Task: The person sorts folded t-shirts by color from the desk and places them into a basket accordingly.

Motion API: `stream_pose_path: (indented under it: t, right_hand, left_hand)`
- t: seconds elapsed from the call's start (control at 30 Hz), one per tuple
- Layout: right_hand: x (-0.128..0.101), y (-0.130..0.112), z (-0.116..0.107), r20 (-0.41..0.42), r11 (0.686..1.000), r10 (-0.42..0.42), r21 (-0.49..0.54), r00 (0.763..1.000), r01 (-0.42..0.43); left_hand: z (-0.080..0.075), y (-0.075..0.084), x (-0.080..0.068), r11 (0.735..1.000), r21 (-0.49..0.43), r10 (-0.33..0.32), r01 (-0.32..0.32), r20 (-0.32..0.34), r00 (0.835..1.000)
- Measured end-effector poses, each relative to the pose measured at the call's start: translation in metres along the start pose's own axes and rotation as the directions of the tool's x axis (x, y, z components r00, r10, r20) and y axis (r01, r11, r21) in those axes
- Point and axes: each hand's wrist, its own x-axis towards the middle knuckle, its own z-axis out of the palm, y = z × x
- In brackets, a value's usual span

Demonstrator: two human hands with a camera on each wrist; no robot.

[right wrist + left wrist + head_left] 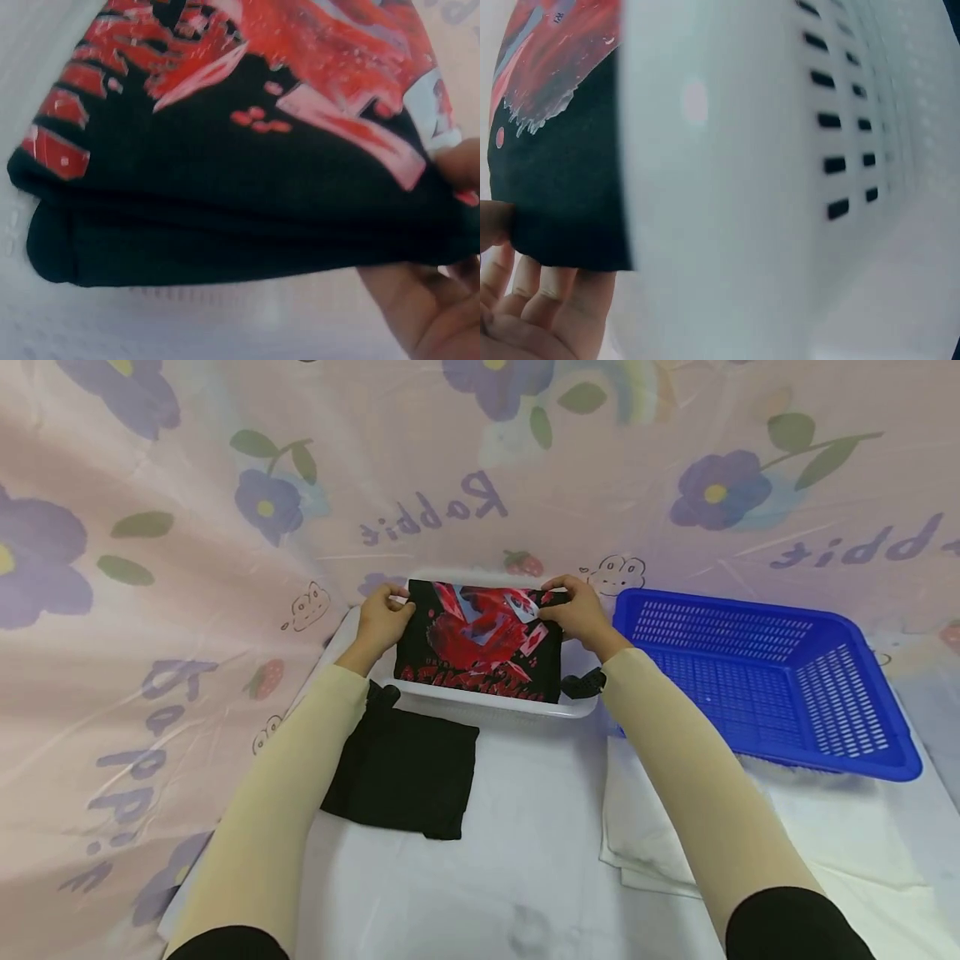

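A folded black shirt with a red print (483,639) lies over the white basket (510,703), its near edge inside the basket's front rim. My left hand (384,620) pinches the shirt's far left corner, thumb on top and fingers beneath, as the left wrist view shows. At the far right corner my right hand (581,614) pinches the cloth too; in the right wrist view the thumb (459,166) presses on the print and the fingers go under the folded layers (210,244). The white basket's slotted wall (840,142) fills much of the left wrist view.
To the right stands a blue plastic basket (757,693) with slotted walls. White folded cloth (652,827) lies in front of it, partly under my right forearm. A folded black cloth (408,772) lies on the white table (540,860) by my left forearm. A printed curtain (420,460) hangs behind.
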Motion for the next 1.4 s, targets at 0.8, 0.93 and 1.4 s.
stream_pose_path:
  t: [0.8,0.93,1.4]
  right_hand:
    - [0.015,0.013,0.016,-0.073,0.942,0.005,-0.335,0.997,-0.030]
    - [0.016,0.014,0.016,-0.067,0.916,-0.004,-0.400,0.998,-0.023]
    - [0.007,0.007,0.011,0.005,0.896,-0.024,-0.444,1.000,0.024]
  left_hand:
    - [0.004,-0.002,0.015,0.987,0.160,-0.024,-0.002,0.157,0.987]
    - [0.004,-0.005,0.016,0.988,0.155,-0.025,-0.003,0.177,0.984]
    - [0.000,-0.009,0.011,1.000,0.024,0.010,-0.015,0.193,0.981]
